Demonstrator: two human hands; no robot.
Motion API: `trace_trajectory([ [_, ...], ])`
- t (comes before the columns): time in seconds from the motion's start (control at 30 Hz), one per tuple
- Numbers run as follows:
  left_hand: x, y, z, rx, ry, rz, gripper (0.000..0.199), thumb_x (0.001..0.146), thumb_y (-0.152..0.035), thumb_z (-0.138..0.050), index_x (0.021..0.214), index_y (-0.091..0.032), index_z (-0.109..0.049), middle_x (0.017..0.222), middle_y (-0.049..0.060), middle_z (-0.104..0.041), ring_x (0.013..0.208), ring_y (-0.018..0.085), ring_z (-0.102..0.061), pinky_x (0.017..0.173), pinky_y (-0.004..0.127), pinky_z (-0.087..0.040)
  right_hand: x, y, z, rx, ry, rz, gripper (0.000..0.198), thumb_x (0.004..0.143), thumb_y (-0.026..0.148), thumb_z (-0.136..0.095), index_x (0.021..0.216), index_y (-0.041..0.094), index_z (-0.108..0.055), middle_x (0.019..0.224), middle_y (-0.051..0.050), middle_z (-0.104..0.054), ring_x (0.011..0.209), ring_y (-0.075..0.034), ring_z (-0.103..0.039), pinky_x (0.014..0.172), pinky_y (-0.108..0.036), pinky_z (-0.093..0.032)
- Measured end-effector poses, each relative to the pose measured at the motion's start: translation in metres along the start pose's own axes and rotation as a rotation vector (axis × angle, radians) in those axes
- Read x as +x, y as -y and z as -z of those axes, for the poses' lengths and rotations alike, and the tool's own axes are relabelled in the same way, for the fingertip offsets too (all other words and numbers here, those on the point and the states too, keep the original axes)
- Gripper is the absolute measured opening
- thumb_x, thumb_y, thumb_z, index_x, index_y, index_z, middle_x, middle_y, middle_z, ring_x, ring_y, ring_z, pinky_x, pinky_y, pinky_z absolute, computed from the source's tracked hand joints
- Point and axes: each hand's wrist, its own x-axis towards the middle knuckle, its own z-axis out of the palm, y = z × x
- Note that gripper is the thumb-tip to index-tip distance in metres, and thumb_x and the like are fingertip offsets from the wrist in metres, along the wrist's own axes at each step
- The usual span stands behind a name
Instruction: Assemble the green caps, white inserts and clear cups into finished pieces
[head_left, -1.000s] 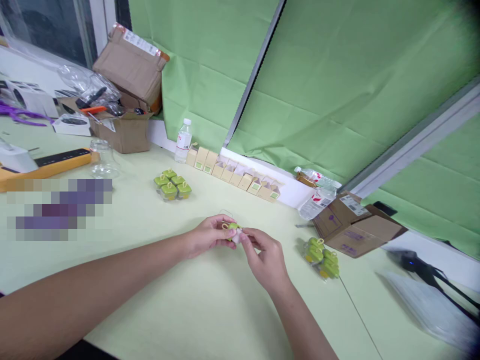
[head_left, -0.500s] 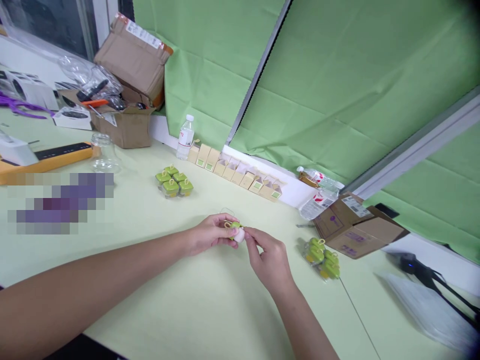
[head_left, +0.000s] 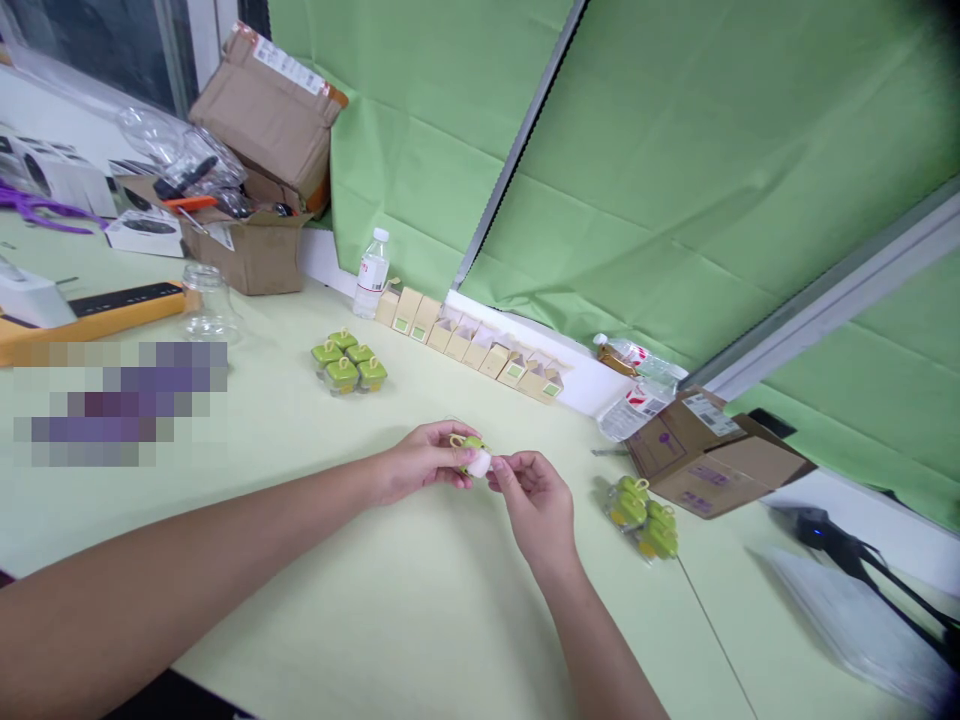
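My left hand (head_left: 431, 460) is closed around a small green-lidded case (head_left: 470, 443) with a pale yellow loop, above the middle of the table. On the case's near side shows a rounded white part (head_left: 480, 463). The thumb and fingers of my right hand (head_left: 536, 500) pinch together at the right edge of that white part; whatever lies between the fingertips is too small to make out. Similar green-lidded cases (head_left: 343, 374) with clear bottoms stand in a cluster behind my left hand. Another cluster of such cases (head_left: 641, 515) sits to the right of my right hand.
A row of small cardboard boxes (head_left: 469, 345) lines the back edge beside a water bottle (head_left: 371, 275). Bottles (head_left: 637, 405) and a carton (head_left: 720, 455) stand back right. At left are a glass jar (head_left: 206, 300), an orange power strip (head_left: 127, 315) and a filled carton (head_left: 251, 255).
My right hand's fingers have shifted slightly and its other fingers have uncurled a little at the white part. My left hand still holds the case, turned slightly.
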Motion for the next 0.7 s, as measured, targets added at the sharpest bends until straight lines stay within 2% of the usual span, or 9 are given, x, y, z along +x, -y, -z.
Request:
trace_trajectory([
  [0.13,0.000,-0.004,0.003,0.048,0.011,-0.014,0.046,0.073,-0.036,-0.082,0.111,-0.017,-0.064,0.094,0.008,-0.069,0.064,0.011,-0.063,0.061,0.025,-0.048,0.004,-0.009,0.001,-0.143,-0.026,-0.058,0.032,0.080,0.051,-0.069,0.081,0.020,-0.060,0.075,-0.003,-0.068,0.068,-0.017,-0.065,0.064,-0.030,-0.055],
  [0.27,0.001,-0.003,0.003,0.107,-0.028,-0.035,0.045,0.071,-0.037,-0.083,0.107,-0.017,-0.065,0.095,0.008,-0.069,0.073,0.015,-0.066,0.066,0.028,-0.050,0.000,-0.002,-0.005,0.043,0.035,-0.118,0.034,0.085,0.055,-0.062,0.089,0.021,-0.059,0.084,-0.004,-0.068,0.077,-0.020,-0.067,0.066,-0.032,-0.056],
  [0.33,0.001,-0.003,0.002,0.081,-0.020,-0.035,0.043,0.070,-0.036,-0.083,0.104,-0.016,-0.066,0.094,0.008,-0.068,0.077,0.016,-0.065,0.068,0.029,-0.050,-0.003,0.002,-0.008,0.092,0.067,-0.099,0.034,0.084,0.052,-0.065,0.098,0.021,-0.058,0.093,-0.005,-0.067,0.081,-0.020,-0.067,0.067,-0.032,-0.057],
  [0.43,-0.001,-0.006,0.000,0.012,0.086,0.038,0.037,0.072,-0.037,-0.082,0.097,-0.013,-0.069,0.094,0.008,-0.068,0.082,0.016,-0.064,0.073,0.028,-0.050,-0.005,0.003,-0.010,0.076,0.161,-0.027,0.045,0.075,0.043,-0.077,0.110,0.022,-0.056,0.104,-0.007,-0.067,0.084,-0.019,-0.067,0.068,-0.030,-0.056],
  [0.53,-0.007,-0.011,0.000,-0.057,0.249,0.154,0.038,0.076,-0.044,-0.076,0.097,-0.012,-0.071,0.096,0.010,-0.068,0.084,0.017,-0.063,0.077,0.029,-0.049,-0.005,-0.001,-0.008,0.066,0.276,0.029,0.050,0.070,0.036,-0.081,0.112,0.022,-0.058,0.103,-0.007,-0.069,0.085,-0.020,-0.067,0.070,-0.030,-0.055],
  [0.63,-0.011,-0.015,-0.001,-0.064,0.343,0.151,0.039,0.079,-0.047,-0.073,0.096,-0.013,-0.073,0.096,0.011,-0.068,0.083,0.017,-0.062,0.074,0.028,-0.048,-0.004,-0.002,-0.007,0.035,0.304,0.032,0.044,0.072,0.034,-0.080,0.108,0.021,-0.060,0.098,-0.005,-0.070,0.082,-0.020,-0.067,0.070,-0.031,-0.055],
  [0.7,-0.011,-0.016,-0.002,-0.032,0.330,0.120,0.036,0.080,-0.046,-0.072,0.095,-0.013,-0.073,0.099,0.012,-0.068,0.085,0.017,-0.061,0.070,0.026,-0.047,-0.005,-0.003,-0.008,0.013,0.315,0.026,0.035,0.077,0.035,-0.074,0.106,0.021,-0.061,0.094,-0.005,-0.070,0.081,-0.019,-0.066,0.071,-0.031,-0.055],
])
